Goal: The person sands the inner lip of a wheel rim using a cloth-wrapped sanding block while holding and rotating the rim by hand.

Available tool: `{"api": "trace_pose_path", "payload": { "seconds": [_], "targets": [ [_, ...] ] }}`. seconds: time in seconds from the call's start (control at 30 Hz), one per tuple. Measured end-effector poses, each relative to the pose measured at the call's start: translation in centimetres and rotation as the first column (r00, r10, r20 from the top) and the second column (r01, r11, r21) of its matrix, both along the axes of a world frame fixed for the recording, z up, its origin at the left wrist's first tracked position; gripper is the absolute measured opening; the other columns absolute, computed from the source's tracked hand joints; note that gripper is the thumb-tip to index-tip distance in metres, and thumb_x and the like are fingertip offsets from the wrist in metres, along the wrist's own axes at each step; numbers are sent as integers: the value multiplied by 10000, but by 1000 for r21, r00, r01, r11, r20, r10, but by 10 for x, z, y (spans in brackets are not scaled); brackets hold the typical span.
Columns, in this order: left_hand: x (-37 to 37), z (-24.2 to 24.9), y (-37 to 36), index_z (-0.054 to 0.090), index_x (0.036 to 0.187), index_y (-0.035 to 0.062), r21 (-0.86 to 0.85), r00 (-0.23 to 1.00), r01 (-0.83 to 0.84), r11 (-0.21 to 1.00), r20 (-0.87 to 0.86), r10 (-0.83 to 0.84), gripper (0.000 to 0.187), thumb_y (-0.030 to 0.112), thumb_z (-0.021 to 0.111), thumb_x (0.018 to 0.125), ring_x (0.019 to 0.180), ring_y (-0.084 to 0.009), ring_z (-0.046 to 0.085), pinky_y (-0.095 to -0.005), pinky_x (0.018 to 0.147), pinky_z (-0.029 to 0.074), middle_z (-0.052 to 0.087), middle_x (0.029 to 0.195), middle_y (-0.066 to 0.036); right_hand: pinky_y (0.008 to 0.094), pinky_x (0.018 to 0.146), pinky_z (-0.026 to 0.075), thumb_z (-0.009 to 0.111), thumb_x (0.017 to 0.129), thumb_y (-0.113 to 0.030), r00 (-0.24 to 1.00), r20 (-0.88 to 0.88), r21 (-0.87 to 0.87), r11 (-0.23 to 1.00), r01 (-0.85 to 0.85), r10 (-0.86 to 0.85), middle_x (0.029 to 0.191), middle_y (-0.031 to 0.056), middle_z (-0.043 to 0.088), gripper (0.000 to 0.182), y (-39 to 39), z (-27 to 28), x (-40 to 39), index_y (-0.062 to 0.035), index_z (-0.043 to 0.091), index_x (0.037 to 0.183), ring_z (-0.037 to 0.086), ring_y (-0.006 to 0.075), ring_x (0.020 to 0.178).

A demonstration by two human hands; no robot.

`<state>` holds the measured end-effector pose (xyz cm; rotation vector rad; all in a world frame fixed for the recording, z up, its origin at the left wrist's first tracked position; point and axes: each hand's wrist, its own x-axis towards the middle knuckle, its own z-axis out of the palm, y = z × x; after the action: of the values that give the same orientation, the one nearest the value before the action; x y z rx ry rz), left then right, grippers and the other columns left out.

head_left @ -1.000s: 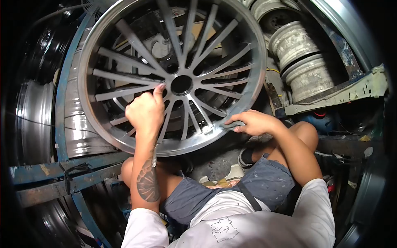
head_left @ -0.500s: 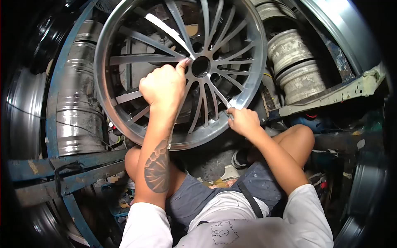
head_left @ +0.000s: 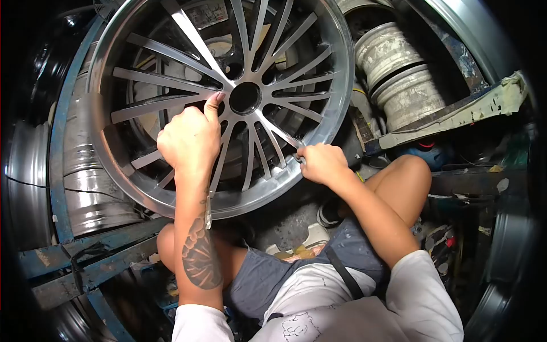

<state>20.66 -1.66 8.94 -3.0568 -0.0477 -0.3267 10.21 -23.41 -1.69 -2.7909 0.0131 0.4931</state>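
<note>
A large multi-spoke alloy wheel (head_left: 341, 85) stands tilted in front of me, grey with brighter metal on some spokes. My left hand (head_left: 194, 134) is closed around a spoke on its left side, with the thumb lying near the centre hole (head_left: 245, 98). At the lower right, my right hand (head_left: 325, 162) is closed at the outer end of a spoke, near the rim. Something small seems pinched in those fingers, but its kind is hidden. The inner rim beside that hand looks pale and wet or dusty.
Stacked worn rims (head_left: 407, 85) lie at the right behind a chipped metal bar (head_left: 456, 117). More shiny rims (head_left: 85, 165) fill the left side, beside a blue frame (head_left: 62, 188). My knees (head_left: 407, 176) are below the wheel.
The wheel and both hands sit farther left in view, partly because the view has shifted. The left thumb stays near the hub; the right hand remains at the spoke's outer end.
</note>
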Motion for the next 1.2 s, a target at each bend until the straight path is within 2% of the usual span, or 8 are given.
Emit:
{"api": "trace_pose_path", "payload": {
  "seconds": [0.23, 0.37, 0.67, 0.87, 0.9, 1.0, 1.03, 1.2],
  "targets": [
    [0, -6, 3, 746, 737, 29, -23, 995, 71, 997, 70, -69, 796, 700, 404, 996, 705, -432, 720, -522, 690, 559, 715, 720, -226, 466, 819, 602, 712, 819, -265, 996, -91, 2, 1000, 24, -24, 955, 154, 770, 324, 4, 1, 3, -169, 764, 1124, 750, 347, 929],
    [1, -7, 2, 754, 706, 44, -24, 993, 89, 996, 84, -87, 769, 684, 438, 994, 649, -372, 719, -458, 648, 543, 711, 683, -192, 479, 821, 599, 706, 817, -294, 997, -52, -67, 996, -56, 53, 941, 184, 763, 371, 30, -16, -10, -206, 759, 1174, 748, 352, 903],
    [2, -8, -8, 764, 681, 94, -5, 991, 76, 997, 115, -75, 706, 687, 500, 958, 614, -319, 718, -433, 655, 511, 717, 652, -136, 481, 839, 592, 677, 833, -253, 994, -106, 37, 999, 16, -12, 968, 165, 765, 338, 11, -10, -3, -187, 758, 1154, 740, 373, 936],
    [10, -2, -14, 770, 691, 101, -35, 992, 80, 996, 105, -76, 703, 686, 491, 964, 601, -293, 705, -411, 666, 471, 721, 657, -119, 489, 849, 587, 673, 856, -291, 994, -102, -62, 998, 31, -38, 956, 162, 764, 342, 33, -7, -16, -168, 722, 1172, 740, 363, 943],
    [10, -3, -14, 769, 686, 103, -44, 988, 95, 995, 130, -89, 699, 680, 492, 966, 597, -289, 701, -411, 671, 464, 720, 654, -118, 494, 883, 575, 669, 852, -298, 998, -45, 101, 994, 46, -41, 976, 175, 760, 371, 15, -18, -14, -161, 717, 1194, 736, 361, 970],
    [11, 0, -14, 760, 666, 107, -76, 991, 92, 993, 104, -84, 670, 655, 516, 967, 592, -280, 693, -408, 696, 452, 711, 636, -107, 499, 903, 568, 673, 843, -294, 983, -154, 31, 994, 107, -101, 1048, 186, 755, 394, -3, -8, 8, -176, 718, 1216, 732, 362, 996],
    [13, 0, -15, 758, 663, 108, -75, 991, 91, 993, 104, -83, 665, 651, 521, 966, 594, -281, 693, -408, 699, 451, 710, 634, -105, 500, 902, 572, 677, 843, -293, 996, -52, -67, 995, 71, -75, 1043, 197, 755, 381, 11, -10, -1, -181, 727, 1203, 730, 371, 1000],
    [17, -6, -14, 748, 646, 110, -86, 975, 143, 986, 185, -126, 659, 650, 538, 959, 585, -280, 688, -410, 697, 448, 700, 614, -98, 496, 900, 577, 694, 820, -277, 991, -130, -16, 999, 30, -31, 1030, 199, 755, 385, 5, -10, 11, -171, 734, 1188, 727, 384, 1003]
  ]
}}
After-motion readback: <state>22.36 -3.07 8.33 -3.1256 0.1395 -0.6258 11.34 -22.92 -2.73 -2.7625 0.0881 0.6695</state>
